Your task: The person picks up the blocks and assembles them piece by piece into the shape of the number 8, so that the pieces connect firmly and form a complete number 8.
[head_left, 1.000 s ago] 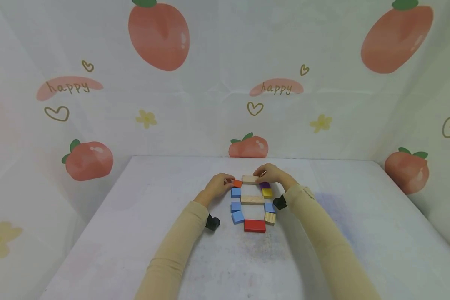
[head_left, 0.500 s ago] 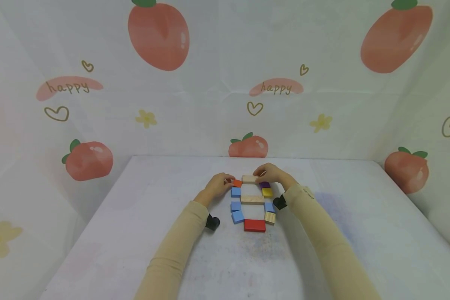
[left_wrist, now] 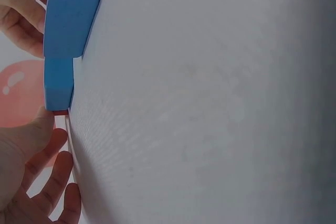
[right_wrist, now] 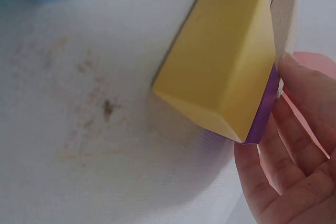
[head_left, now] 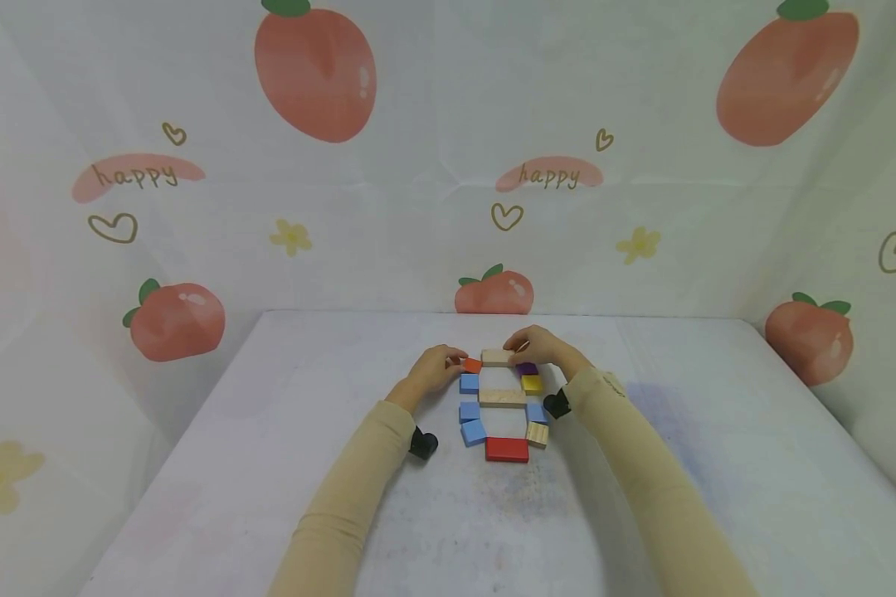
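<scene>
Near the far part of the table, my left hand [head_left: 435,370] pinches the left end of a small orange-red block [head_left: 472,366]. Only a red sliver of that block shows in the left wrist view, by the thumb. My right hand [head_left: 539,344] has thumb and index finger on the right end of a plain wooden block [head_left: 496,357]. Its other fingers lie beside a purple block [right_wrist: 262,107], partly hidden behind a yellow block [right_wrist: 220,56] in the right wrist view. The orange-red, wooden and purple blocks form the far end of a ladder-like outline.
Closer in the outline are blue blocks [head_left: 469,411], a wooden crossbar [head_left: 503,399], a blue block on the right [head_left: 537,412], a grooved wooden block [head_left: 538,434] and a red block [head_left: 507,449] at the near end. A printed cloth backdrop [head_left: 388,249] hangs behind the table [head_left: 306,398].
</scene>
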